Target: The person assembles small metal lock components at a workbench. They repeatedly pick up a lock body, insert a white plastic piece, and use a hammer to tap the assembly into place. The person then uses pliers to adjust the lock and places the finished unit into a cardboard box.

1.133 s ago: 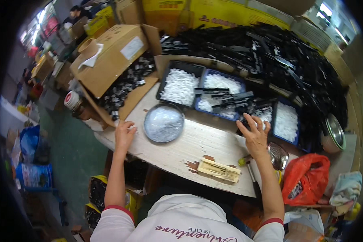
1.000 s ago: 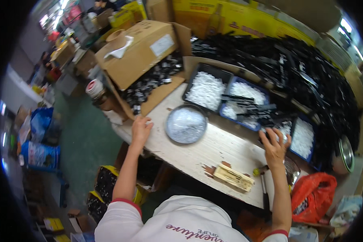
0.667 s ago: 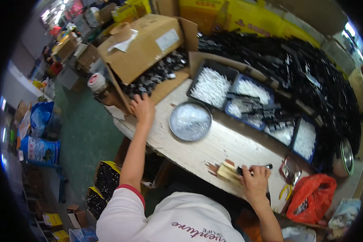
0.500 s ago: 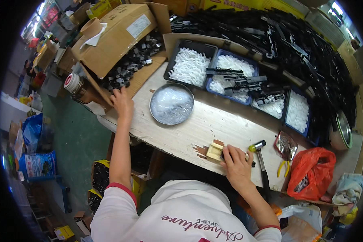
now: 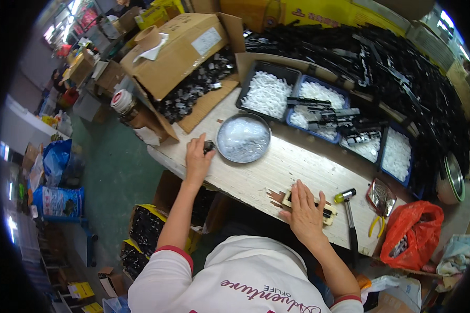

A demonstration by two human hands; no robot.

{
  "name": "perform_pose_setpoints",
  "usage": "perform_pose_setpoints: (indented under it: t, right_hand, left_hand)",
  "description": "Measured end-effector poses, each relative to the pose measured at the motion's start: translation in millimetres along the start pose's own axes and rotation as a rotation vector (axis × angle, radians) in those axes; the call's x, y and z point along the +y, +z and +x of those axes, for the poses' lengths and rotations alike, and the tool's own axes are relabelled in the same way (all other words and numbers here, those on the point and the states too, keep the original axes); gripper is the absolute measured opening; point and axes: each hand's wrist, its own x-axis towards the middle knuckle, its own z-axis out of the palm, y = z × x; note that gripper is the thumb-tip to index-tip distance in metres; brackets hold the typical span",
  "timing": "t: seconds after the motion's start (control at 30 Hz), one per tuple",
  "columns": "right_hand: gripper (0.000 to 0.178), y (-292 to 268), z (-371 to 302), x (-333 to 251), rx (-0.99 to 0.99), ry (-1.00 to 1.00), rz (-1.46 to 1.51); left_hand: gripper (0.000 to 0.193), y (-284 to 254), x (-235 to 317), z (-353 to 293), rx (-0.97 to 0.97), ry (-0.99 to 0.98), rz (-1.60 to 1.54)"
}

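My left hand (image 5: pixel 197 159) is at the left part of the table, beside a round metal dish (image 5: pixel 222 152) lined with clear plastic. A small dark, shiny piece (image 5: pixel 209 146) is held at its fingertips. To the right, my right hand (image 5: pixel 306 215) lies over a cream-coloured block (image 5: pixel 328 220) near the table's front edge, fingers stretched out and apart. The hand hides much of the block. A narrow black part (image 5: pixel 327 213) shows in the block beside the fingers.
A hammer (image 5: pixel 351 224), yellow-handled pliers (image 5: pixel 376 226) and a red plastic bag (image 5: pixel 414 229) lie to the right. Trays of white pieces (image 5: pixel 267 94) stand behind, before a heap of black parts (image 5: pixel 318 44). A cardboard box (image 5: pixel 180 49) with small dark pieces and a brown jar (image 5: pixel 133 112) are at left.
My left hand has come away from the cardboard box toward the dish, with a small dark piece in its fingers. My right hand has flattened out over the cream block. The view has shifted.
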Motion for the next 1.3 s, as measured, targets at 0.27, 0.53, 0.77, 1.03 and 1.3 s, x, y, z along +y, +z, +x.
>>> perform_pose_setpoints:
  t: [0.27,0.53,0.77,1.03,1.3]
  right_hand:
    - [0.057,-0.7,-1.4,1.1,0.077,-0.007,0.047]
    - [0.051,-12.1,-6.7,13.6,0.149,0.02,0.207]
    - [0.048,-14.9,-18.7,26.7,0.238,0.05,0.235]
    - [0.039,-12.7,-25.9,32.1,0.318,0.063,0.259]
    - [0.031,-14.5,-33.7,39.3,0.403,0.092,0.269]
  left_hand:
    - [0.017,-2.3,-3.2,-9.2,0.063,0.091,-0.037]
    - [0.027,-18.2,-5.9,-23.9,-0.027,-0.065,-0.146]
    - [0.029,-30.1,-11.2,-31.9,-0.042,-0.012,0.02]
    - [0.017,-38.1,39.9,-29.8,-0.329,-0.516,-0.566]
    - [0.014,9.2,164.8,-43.2,-0.777,-0.108,-0.766]
